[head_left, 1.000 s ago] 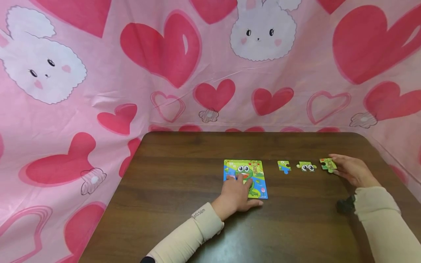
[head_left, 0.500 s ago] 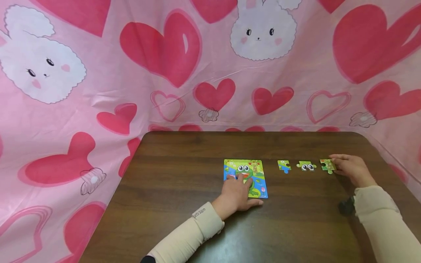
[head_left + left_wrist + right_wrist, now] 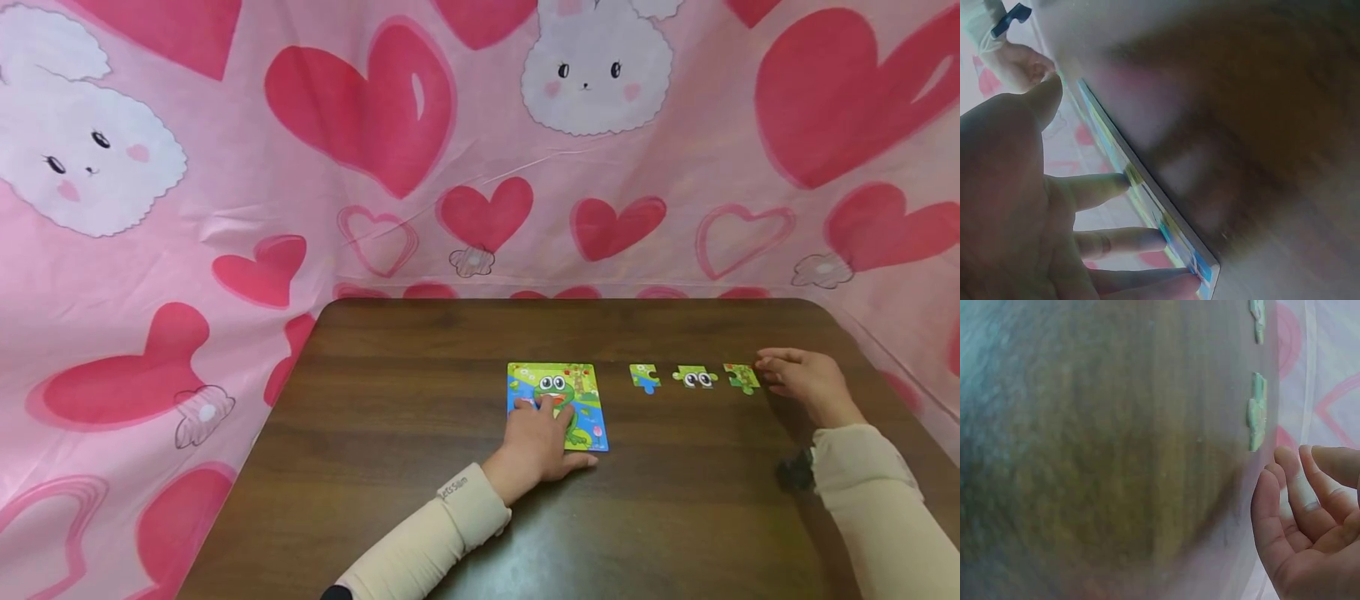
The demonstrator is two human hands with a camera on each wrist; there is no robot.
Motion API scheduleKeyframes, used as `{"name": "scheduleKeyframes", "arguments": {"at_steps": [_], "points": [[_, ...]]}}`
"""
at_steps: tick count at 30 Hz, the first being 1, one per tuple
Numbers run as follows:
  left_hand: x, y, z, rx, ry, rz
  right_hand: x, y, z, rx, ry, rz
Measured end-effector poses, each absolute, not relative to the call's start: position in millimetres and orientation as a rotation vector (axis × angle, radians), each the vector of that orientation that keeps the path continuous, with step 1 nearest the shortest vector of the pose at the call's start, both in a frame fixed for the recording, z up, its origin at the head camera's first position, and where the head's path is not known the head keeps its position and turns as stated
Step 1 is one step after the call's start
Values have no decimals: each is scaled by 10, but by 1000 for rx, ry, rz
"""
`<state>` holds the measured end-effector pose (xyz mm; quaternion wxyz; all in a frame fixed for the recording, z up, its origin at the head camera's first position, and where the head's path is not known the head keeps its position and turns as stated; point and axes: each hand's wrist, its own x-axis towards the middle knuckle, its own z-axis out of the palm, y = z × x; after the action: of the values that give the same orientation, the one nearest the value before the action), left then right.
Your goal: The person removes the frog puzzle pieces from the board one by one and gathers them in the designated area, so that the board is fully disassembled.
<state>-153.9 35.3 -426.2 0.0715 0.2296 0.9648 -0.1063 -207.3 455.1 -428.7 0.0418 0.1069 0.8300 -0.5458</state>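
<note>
A square frog puzzle (image 3: pixel 588 387) lies flat on the table, its picture partly hidden under my left hand (image 3: pixel 534 437). In the left wrist view, the straight fingertips of that hand touch the puzzle's face (image 3: pixel 1154 203). Three loose jigsaw pieces form a row to the right: a blue-green one (image 3: pixel 644 376), one with the frog's eyes (image 3: pixel 696 377) and one with a tree (image 3: pixel 742 377). Just right of the tree piece is my right hand (image 3: pixel 813 385), apart from it. Its fingers (image 3: pixel 1297 487) are loosely bent, and nothing shows between them in the right wrist view.
All of this lies on a dark brown wooden table (image 3: pixel 420 358) with rounded far corners. A pink cloth (image 3: pixel 480 150) with hearts and rabbits hangs behind and at the sides. Dark gear (image 3: pixel 795 471) sits at the right wrist.
My right hand has let go of the tree piece and drawn slightly right, leaving it flat in the row. The left hand has stayed on the frog puzzle. The head view has shifted a little.
</note>
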Motion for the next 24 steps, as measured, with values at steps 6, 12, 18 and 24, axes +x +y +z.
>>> {"name": "scheduleKeyframes", "arguments": {"at_steps": [6,12,18,24], "points": [[-1527,349,-4282,680,2935,-341,-2052,4456,-4212,286,2554,-1693],[-1535,335,-4279,686,2907,-317,-2082,4268,-4191,218,2640,-1560],[-1556,274,-4253,620,2892,-175,-2130,4053,-4146,158,2683,-1489],[-1696,105,-4212,609,2949,48,-2156,3786,-4071,100,2709,-1411]]}}
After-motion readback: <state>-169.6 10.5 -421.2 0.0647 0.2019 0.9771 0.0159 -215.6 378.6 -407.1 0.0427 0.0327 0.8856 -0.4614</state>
